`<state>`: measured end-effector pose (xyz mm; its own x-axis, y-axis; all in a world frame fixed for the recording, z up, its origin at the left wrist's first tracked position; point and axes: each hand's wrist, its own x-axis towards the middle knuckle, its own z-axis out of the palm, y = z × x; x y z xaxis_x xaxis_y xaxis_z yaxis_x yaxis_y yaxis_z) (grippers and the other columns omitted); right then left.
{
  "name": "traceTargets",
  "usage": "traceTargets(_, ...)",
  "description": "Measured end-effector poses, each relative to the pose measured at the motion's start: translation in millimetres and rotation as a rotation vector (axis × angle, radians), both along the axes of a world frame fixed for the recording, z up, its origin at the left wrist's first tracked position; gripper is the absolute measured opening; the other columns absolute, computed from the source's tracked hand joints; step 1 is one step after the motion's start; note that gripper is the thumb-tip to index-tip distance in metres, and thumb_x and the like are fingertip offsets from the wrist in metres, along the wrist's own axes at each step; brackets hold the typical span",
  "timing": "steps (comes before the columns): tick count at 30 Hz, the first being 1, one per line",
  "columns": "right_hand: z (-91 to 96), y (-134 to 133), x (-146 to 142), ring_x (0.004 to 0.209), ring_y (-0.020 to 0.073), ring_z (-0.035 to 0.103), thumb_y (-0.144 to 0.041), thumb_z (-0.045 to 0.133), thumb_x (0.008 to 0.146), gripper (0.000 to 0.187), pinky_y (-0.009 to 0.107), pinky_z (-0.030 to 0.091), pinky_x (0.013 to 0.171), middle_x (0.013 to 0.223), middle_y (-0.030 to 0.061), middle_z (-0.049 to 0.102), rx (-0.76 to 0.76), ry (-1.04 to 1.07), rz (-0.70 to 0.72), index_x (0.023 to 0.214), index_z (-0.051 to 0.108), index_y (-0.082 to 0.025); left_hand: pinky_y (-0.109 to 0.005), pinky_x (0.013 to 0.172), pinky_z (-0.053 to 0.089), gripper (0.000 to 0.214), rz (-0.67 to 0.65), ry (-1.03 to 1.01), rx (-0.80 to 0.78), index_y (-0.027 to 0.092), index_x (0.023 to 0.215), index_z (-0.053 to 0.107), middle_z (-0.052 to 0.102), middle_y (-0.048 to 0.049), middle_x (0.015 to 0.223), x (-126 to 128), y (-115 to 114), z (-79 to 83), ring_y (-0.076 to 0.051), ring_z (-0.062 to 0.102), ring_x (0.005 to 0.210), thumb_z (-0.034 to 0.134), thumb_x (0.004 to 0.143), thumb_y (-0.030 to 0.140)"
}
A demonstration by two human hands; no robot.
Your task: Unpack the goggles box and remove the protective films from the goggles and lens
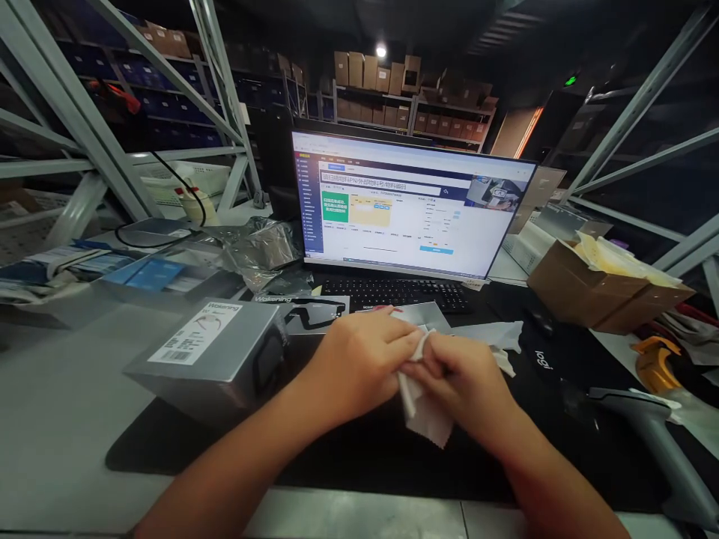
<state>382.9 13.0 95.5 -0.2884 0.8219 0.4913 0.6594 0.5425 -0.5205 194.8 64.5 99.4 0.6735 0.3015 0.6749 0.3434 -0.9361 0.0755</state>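
Note:
A white cloth (430, 425) with a zigzag-cut edge is bunched between my two hands above the black desk mat, its lower end hanging down. My left hand (359, 363) is closed on the cloth from the left. Pressed up close beside it, my right hand (469, 378) pinches the same cloth from the right. Whether anything is wrapped inside the cloth is hidden by the fingers. To the left of my left hand stands a silver-grey box (236, 340) with a white label. Behind that hand lies a flat printed piece (323, 314) picturing dark glasses.
A lit monitor (404, 217) stands behind a black keyboard (443, 296). On the right are a mouse (540, 322), a handheld scanner (645, 419), a yellow tape dispenser (658, 363) and an open cardboard box (601, 288). Crumpled clear plastic (255, 251) lies at the left back.

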Motion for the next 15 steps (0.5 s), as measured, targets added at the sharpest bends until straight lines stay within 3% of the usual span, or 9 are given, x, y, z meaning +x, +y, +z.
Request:
traceTargets(4, 11.2, 2, 35, 0.051, 0.0080, 0.039, -0.031, 0.071, 0.086, 0.048, 0.021, 0.029, 0.050, 0.055, -0.0070, 0.045, -0.280, 0.006, 0.366, 0.062, 0.031, -0.022, -0.038, 0.102, 0.053, 0.027, -0.039, -0.128, -0.109, 0.019, 0.102, 0.071, 0.077, -0.0022, 0.098, -9, 3, 4.9, -0.017, 0.072, 0.087, 0.066, 0.076, 0.012)
traceTargets(7, 20.4, -1, 56, 0.052, 0.0086, 0.041, -0.033, 0.070, 0.087, 0.050, 0.022, 0.031, 0.054, 0.054, -0.0057, 0.046, -0.282, 0.012, 0.502, 0.060, 0.030, -0.021, -0.033, 0.098, 0.055, 0.031, -0.057, -0.168, -0.170, 0.018, 0.104, 0.072, 0.077, -0.0019, 0.101, -13, -1, 9.0, -0.016, 0.072, 0.086, 0.067, 0.075, 0.009)
traceTargets(10, 20.1, -7, 48, 0.050, 0.0077, 0.038, -0.026, 0.070, 0.086, 0.048, 0.021, 0.030, 0.052, 0.053, -0.0068, 0.042, -0.242, -0.003, 0.467, 0.059, 0.031, -0.021, -0.032, 0.090, 0.058, 0.031, -0.036, -0.137, -0.175, 0.017, 0.105, 0.072, 0.077, -0.0021, 0.095, -10, -6, 8.7, -0.017, 0.071, 0.084, 0.066, 0.076, 0.009)
traceTargets(15, 5.8, -12, 9, 0.050, 0.0066, 0.033, -0.015, 0.070, 0.083, 0.044, 0.021, 0.023, 0.050, 0.054, -0.0081, 0.039, -0.063, -0.071, 0.099, 0.062, 0.032, -0.020, -0.042, 0.097, 0.056, 0.021, -0.048, -0.051, -0.027, 0.014, 0.096, 0.073, 0.077, -0.0057, 0.091, -2, -4, 2.4, -0.019, 0.072, 0.081, 0.058, 0.082, 0.009)
